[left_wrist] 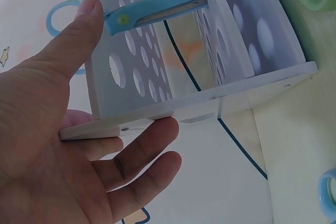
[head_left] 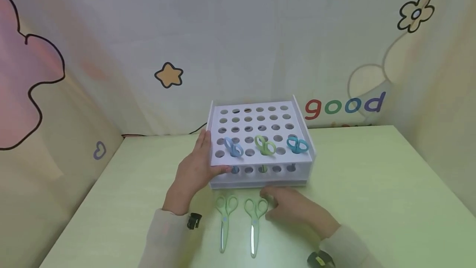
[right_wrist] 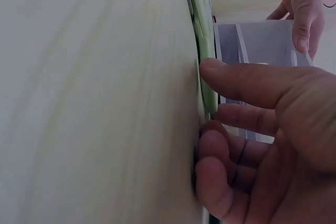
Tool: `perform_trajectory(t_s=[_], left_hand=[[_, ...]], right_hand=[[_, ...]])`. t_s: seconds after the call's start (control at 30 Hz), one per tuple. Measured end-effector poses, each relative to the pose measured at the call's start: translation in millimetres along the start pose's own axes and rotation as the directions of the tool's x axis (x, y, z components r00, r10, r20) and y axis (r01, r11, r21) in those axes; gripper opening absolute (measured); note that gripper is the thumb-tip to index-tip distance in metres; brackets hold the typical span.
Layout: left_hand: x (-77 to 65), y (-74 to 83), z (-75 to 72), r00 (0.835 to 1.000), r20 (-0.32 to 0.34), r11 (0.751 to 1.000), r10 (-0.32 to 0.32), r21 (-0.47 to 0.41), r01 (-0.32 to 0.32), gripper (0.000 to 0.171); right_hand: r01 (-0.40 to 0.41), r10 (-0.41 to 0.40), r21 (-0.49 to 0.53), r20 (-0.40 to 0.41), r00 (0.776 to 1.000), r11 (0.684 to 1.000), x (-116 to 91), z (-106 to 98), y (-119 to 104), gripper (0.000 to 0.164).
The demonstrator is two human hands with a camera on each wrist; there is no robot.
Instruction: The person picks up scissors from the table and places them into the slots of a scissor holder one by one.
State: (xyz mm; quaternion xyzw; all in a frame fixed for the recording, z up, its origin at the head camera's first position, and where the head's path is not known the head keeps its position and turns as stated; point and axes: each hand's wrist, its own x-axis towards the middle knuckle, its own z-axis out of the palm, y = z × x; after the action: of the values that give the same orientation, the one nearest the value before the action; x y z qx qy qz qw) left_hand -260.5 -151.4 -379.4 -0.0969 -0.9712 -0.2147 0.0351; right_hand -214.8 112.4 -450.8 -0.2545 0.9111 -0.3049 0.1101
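My left hand (head_left: 195, 168) grips the left side of a white rack (head_left: 256, 175) with rows of round holes. Its thumb lies on the front edge and its fingers are behind the side panel. Blue scissors (head_left: 233, 147), green scissors (head_left: 265, 145) and teal scissors (head_left: 297, 144) stand in the rack, handles up. Two light-green scissors lie before it: the left pair (head_left: 224, 218) and the right pair (head_left: 254, 222). At the right pair's handle is my right hand (head_left: 293, 208); thumb and forefinger close around the handle loop (right_wrist: 208, 85), the other fingers curled against the tabletop.
The rack stands on a pale green table (head_left: 372, 185) near its back edge. Behind hangs a printed cloth (head_left: 260, 44), also along both sides. A dark cable (head_left: 197, 128) runs along the back edge. Each wrist carries a dark strap mount (head_left: 193, 221).
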Motion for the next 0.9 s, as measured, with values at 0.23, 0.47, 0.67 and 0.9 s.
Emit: perform_trajectory(t_s=[0.23, 0.47, 0.67, 0.9], left_hand=[[0.1, 1.4, -1.8, 1.000, -0.016, 1.000, 0.024, -0.006, -0.025, 0.123], [-2.2, -0.5, -0.2, 0.999, -0.021, 0.999, 0.030, -0.012, -0.030, 0.123], [-3.1, -2.2, -0.5, 0.999, -0.020, 0.999, 0.030, -0.020, -0.031, 0.122], [-2.4, -0.5, -1.3, 1.000, -0.013, 1.000, 0.018, -0.022, -0.018, 0.120]], right_hand=[[0.057, -0.057, -0.045, -0.001, 0.998, 0.997, 2.0, -0.1, -0.3, 0.037], [0.069, -0.065, -0.099, 0.043, 0.997, 0.993, -1.1, -3.0, 0.9, 0.029], [0.080, -0.075, -0.044, 0.094, 0.993, 0.996, -6.1, -16.1, 4.5, 0.027], [0.118, -0.121, 0.052, 0.079, 0.989, 0.992, -6.3, -30.2, 6.5, 0.026]])
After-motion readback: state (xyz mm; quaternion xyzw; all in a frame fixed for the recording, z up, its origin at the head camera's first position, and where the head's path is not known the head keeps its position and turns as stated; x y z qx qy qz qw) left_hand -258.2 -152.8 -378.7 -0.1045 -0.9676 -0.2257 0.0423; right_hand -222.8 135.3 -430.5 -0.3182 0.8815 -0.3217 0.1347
